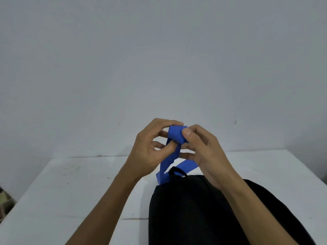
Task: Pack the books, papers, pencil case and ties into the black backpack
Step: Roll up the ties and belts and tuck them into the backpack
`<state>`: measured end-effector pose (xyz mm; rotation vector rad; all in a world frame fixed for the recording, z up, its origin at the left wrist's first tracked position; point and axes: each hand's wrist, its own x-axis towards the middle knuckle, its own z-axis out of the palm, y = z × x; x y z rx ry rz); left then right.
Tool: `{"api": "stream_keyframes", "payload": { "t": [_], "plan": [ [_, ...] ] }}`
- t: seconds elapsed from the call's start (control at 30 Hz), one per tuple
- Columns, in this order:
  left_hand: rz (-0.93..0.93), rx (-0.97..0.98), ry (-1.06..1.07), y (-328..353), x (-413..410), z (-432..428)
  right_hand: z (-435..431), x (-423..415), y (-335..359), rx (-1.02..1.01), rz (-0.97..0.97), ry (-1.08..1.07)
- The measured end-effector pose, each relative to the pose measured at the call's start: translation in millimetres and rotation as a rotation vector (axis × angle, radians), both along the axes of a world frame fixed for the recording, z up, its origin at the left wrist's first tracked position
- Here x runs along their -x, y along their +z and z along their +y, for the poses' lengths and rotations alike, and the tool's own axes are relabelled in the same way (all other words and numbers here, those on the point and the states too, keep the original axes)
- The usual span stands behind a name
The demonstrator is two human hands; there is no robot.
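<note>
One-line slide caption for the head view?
Left hand and right hand pinch a partly rolled blue tie above the black backpack on the white table.

The black backpack [185,209] at five o'clock runs off the bottom edge, and the right forearm [247,200] crosses its right half, so its opening cannot be made out. The rolled end of the blue tie [175,134] is partly covered by the left hand [148,152] and the right hand [207,152], and its hanging lengths pass behind the backpack's top handle [177,171] near six o'clock. At eight o'clock, brownish shapes [4,202] cut by the left edge are too blurred to name.
</note>
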<state>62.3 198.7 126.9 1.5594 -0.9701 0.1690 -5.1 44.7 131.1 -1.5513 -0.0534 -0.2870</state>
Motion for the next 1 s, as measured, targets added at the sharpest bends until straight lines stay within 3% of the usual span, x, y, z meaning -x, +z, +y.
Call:
{"api": "stream_keyframes", "payload": {
  "t": [0.23,0.43,0.53,0.7,0.87,1.0],
  "plan": [
    [0.016,0.041,0.026,5.6,19.1,-32.6,-34.3,15.7,10.1,-0.042,-0.045,0.008],
    [0.398,0.058,0.026,12.5,29.9,-48.2,-55.9,19.2,11.8,-0.062,-0.098,-0.024],
    [0.487,-0.064,0.041,18.3,31.0,-55.1,-64.4,19.1,10.4,-0.034,-0.137,-0.046],
    [0.403,-0.091,0.041,19.3,33.1,-71.6,-79.0,13.7,7.5,0.051,-0.202,-0.02],
    [0.697,-0.201,-0.004,26.1,25.7,-77.3,-86.7,8.7,1.4,0.141,-0.262,0.0],
    [0.738,-0.258,-0.047,27.1,19.7,-79.1,-86.7,5.1,-4.7,0.201,-0.266,0.021]
  ]
}}
